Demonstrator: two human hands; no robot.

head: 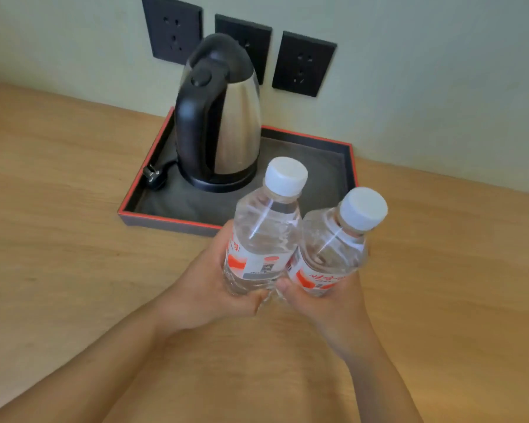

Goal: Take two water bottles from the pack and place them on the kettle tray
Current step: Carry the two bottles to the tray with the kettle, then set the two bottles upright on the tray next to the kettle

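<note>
Left hand (214, 288) wrapped round lower body of left bottle (263, 236); right hand (327, 300) wrapped round base of right bottle (333, 248). Gripped low, likely to leave bases free for setting down. Bottles touching side by side, held above wooden counter (58, 239) just short of tray's near edge. Long axes near upright, white caps tipped toward 1 o'clock, at the tray (165, 222). Kettle (226, 126) at tray's 10 o'clock; bare tray floor at 3 o'clock looks like the landing spot. Pack out of view. Wall sockets (303, 64) at 12 o'clock.
</note>
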